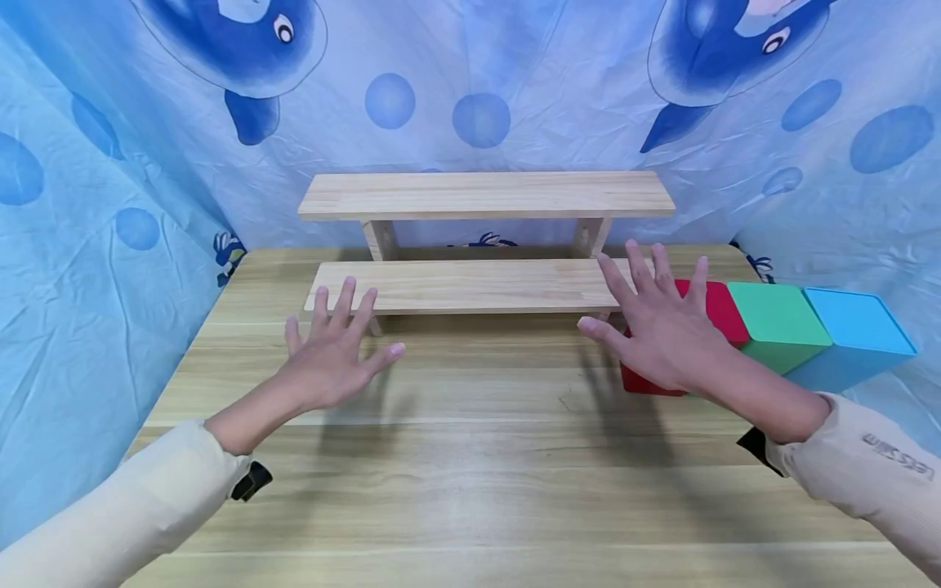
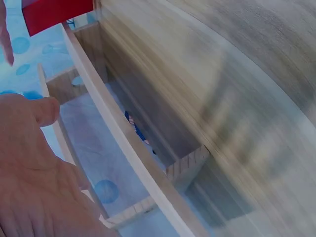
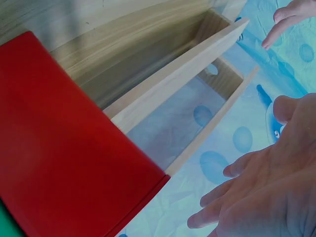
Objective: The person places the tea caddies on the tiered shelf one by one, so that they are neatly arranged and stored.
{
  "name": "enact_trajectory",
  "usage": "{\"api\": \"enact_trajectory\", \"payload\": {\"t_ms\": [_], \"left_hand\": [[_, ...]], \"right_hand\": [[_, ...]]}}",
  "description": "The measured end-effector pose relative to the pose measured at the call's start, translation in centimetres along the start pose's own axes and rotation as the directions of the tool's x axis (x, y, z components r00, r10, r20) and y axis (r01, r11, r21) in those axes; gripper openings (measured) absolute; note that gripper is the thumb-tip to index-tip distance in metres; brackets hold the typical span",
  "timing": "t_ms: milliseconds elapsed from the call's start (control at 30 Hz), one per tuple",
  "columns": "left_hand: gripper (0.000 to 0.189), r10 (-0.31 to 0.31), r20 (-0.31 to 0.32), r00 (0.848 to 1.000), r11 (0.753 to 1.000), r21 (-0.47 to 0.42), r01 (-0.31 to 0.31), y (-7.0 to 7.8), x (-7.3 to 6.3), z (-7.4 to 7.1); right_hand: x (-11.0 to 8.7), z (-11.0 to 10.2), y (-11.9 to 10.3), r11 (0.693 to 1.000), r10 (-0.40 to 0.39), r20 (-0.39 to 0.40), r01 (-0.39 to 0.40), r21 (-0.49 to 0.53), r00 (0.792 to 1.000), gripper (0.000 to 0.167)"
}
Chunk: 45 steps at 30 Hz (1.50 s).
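My left hand [image 1: 327, 359] is raised over the table in the head view, fingers spread and nothing held. It overlaps the left end of the lower wooden shelf [image 1: 470, 287]. On the other side my right hand [image 1: 657, 327] is spread wide too, palm down and bare of any object. Behind it stands a red box [image 1: 716, 310], partly hidden by the fingers and wrist. In the right wrist view the same red box [image 3: 74, 143] fills the left side, with the right hand [image 3: 271, 182] at lower right. The left wrist view shows the left hand [image 2: 44, 163] beside the shelves.
An upper wooden shelf [image 1: 485, 196] stands behind the lower one. Right of the red box are a green box [image 1: 782, 314] and a blue box [image 1: 860, 322]. The wooden table [image 1: 456, 490] meets a blue dolphin-patterned curtain [image 1: 478, 49] at the back and sides.
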<state>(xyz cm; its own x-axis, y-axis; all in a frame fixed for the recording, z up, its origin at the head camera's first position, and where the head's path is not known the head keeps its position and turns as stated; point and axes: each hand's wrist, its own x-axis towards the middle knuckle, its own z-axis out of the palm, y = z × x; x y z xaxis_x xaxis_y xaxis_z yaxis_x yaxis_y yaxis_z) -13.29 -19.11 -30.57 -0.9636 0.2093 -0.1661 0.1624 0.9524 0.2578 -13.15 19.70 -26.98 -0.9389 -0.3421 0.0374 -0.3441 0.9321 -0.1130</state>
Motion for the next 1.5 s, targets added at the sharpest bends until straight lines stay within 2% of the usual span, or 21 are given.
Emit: {"api": "enact_trajectory", "payload": {"t_ms": [433, 533, 633, 700, 867, 967, 1067, 1333, 1500], "left_hand": [[0.093, -0.042, 0.000, 0.999, 0.999, -0.021, 0.042, -2.0, 0.9, -0.3], [0.095, -0.061, -0.006, 0.998, 0.997, -0.057, 0.060, -2.9, 1.5, -0.4], [0.097, -0.089, -0.014, 0.996, 0.988, -0.131, 0.086, -3.9, 1.9, -0.6], [0.099, -0.105, -0.037, 0.994, 0.978, -0.185, 0.097, -4.4, 2.2, -0.6], [0.098, -0.134, -0.158, 0.978, 0.960, -0.266, 0.089, -5.7, 2.9, -0.6], [0.095, -0.161, -0.213, 0.964, 0.954, -0.283, 0.097, -6.6, 3.2, -0.5], [0.095, -0.192, -0.228, 0.955, 0.945, -0.306, 0.117, -7.4, 3.3, -0.5], [0.102, -0.272, -0.162, 0.949, 0.911, -0.361, 0.200, -9.4, 3.9, -0.3], [0.102, -0.287, -0.140, 0.948, 0.892, -0.401, 0.210, -10.3, 4.0, -0.3]], "right_hand": [[-0.2, -0.4, 1.0, 0.999, 0.037, 0.009, -0.037, -0.035, 0.999, 0.085], [-0.2, -0.5, 1.4, 0.997, 0.055, -0.020, -0.056, -0.056, 0.998, 0.086], [-0.2, -0.6, 1.9, 0.993, 0.066, -0.056, -0.071, -0.097, 0.996, 0.086], [-0.1, -0.7, 2.2, 0.987, 0.067, -0.079, -0.077, -0.138, 0.995, 0.086], [-0.1, -1.0, 3.0, 0.971, 0.063, -0.120, -0.089, -0.223, 0.991, 0.087], [-0.3, -1.2, 3.5, 0.976, 0.074, -0.114, -0.096, -0.198, 0.991, 0.086], [-0.5, -1.3, 4.0, 0.985, 0.083, -0.100, -0.097, -0.144, 0.992, 0.085], [-0.8, -1.8, 6.1, 0.996, 0.092, -0.089, -0.092, 0.002, 0.992, 0.089], [-0.7, -2.0, 7.2, 0.994, 0.102, -0.041, -0.101, 0.043, 0.994, 0.093]]}}
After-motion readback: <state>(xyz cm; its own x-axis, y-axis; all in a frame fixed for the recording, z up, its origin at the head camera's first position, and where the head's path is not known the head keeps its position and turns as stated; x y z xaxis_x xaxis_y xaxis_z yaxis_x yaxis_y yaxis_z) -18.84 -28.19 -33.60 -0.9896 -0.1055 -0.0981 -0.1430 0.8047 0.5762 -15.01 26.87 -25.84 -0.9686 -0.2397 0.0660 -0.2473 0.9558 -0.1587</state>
